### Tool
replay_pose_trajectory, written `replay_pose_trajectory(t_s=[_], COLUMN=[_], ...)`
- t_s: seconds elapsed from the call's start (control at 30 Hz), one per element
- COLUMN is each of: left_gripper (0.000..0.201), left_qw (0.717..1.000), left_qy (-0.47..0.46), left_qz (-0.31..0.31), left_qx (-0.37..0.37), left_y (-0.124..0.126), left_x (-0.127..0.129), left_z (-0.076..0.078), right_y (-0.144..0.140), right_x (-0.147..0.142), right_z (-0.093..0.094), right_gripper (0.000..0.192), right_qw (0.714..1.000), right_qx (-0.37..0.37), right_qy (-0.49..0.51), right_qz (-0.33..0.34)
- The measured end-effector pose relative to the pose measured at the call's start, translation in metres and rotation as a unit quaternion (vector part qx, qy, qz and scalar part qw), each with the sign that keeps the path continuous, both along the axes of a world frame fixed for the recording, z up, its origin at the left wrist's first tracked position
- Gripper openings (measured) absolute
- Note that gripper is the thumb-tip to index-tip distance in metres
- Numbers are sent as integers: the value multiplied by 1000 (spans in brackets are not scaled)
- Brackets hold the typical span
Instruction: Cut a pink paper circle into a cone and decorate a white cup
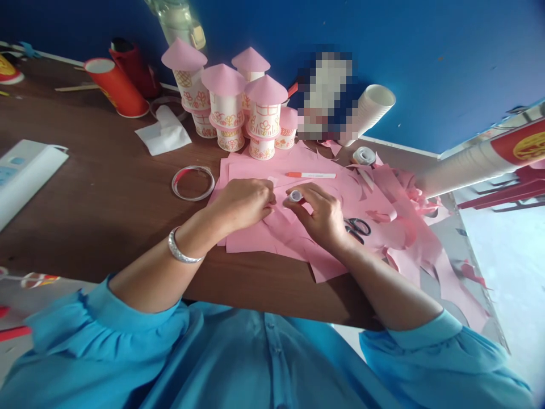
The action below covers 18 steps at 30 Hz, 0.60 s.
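Hands (283,207) on pink paper (255,236), glue stick (295,196)

Left hand (244,203): curled, palm down, fingers pinched together. Right hand (323,213): fingers bent, thumb and forefinger closed. Forearms converge, sleeves pushed up.

**My count of the table**

I count five pink-roofed towers (238,102), two red cups (117,85) far left, one tape ring (193,183), one marker (310,175), one scissors (357,227), one glue stick (295,196) and one bangle (181,253).
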<state>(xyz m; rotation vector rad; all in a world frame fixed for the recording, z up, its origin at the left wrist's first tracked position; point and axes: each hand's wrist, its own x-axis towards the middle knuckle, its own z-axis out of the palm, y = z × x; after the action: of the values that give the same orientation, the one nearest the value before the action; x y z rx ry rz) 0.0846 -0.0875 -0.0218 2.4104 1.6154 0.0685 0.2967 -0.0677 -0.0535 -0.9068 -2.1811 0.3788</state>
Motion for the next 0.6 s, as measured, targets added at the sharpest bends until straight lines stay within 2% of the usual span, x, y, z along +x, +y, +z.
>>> replay_pose_trajectory(t_s=[0.1, 0.23, 0.37, 0.6], left_gripper=[22, 22, 15, 16], left_qw=[1000, 1000, 1000, 1000], left_qy=[-4, 2, -4, -9], left_qz=[-2, 0, 0, 13], left_qx=[15, 17, 8, -17], left_y=[0, 0, 1, 1], left_x=[0, 0, 0, -1], left_z=[-1, -1, 0, 3], right_y=[2, 6, 9, 11], right_x=[-1, 3, 6, 13], right_z=[-8, -9, -6, -5], right_gripper=[18, 17, 19, 18], right_qw=[1000, 1000, 999, 995], right_qx=[-8, -3, 28, 77], right_qy=[-6, -24, -38, -65], right_qz=[15, 16, 15, 11])
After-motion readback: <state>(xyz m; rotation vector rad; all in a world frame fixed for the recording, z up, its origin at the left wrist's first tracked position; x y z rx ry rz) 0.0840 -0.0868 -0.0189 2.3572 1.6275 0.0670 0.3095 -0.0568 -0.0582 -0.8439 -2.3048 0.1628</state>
